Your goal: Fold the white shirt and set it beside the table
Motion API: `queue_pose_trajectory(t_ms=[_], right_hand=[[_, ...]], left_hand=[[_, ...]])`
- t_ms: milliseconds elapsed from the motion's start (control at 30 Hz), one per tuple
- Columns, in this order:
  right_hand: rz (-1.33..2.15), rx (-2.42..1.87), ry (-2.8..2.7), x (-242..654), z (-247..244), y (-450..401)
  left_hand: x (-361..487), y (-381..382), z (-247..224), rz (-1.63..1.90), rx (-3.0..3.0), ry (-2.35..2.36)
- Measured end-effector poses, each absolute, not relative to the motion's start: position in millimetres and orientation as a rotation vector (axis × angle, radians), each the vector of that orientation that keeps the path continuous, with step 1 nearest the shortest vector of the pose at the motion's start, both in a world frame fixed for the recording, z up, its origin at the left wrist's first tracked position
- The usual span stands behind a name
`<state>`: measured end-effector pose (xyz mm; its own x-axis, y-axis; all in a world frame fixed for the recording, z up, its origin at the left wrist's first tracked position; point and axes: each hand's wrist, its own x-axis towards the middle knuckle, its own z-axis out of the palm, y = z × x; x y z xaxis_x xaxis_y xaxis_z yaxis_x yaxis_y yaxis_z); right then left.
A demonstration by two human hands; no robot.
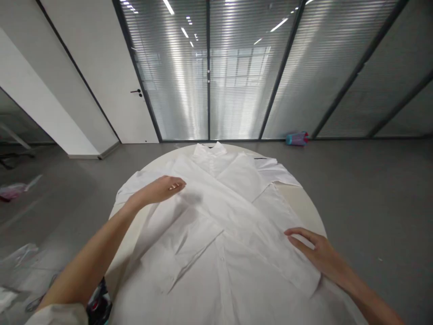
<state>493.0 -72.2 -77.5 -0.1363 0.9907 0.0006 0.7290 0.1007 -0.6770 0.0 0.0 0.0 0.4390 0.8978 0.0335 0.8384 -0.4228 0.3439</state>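
Pat those shirt sleeves (248, 219) flat, no tugging
Left hand (165, 187), 10 o'clock: fingers together, can't tell grip; right hand (309, 246), 3 o'clock: parted.

We are in what looks like an office — glass partitions (311, 81) with blinds (233, 113) beyond our right hand (318, 253), a white door (104, 67) beyond our left hand (163, 187).

From the middle of the shirt (219, 216), the way lies free toward 12 o'clock, the left hand (165, 187) blocking 10, the right hand (313, 248) 4.
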Motion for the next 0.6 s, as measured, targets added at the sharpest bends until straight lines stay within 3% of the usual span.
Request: queue_pose_trajectory(t_ms=[100,367,500,600], right_hand=[[0.705,-1.684,-1.925,494,-79,-80],[0.683,-1.721,-1.967,493,-84,-94],[0.656,-1.731,-2.051,497,-85,-98],[0.420,-1.771,-2.154,499,-82,-102]], left_hand=[[20,44,-11,0.417,2.496,1.634],[9,110,-95,0.058,2.496,1.872],[-6,110,-104,0.044,2.494,1.844],[-3,111,-95,0.009,2.496,1.820]])
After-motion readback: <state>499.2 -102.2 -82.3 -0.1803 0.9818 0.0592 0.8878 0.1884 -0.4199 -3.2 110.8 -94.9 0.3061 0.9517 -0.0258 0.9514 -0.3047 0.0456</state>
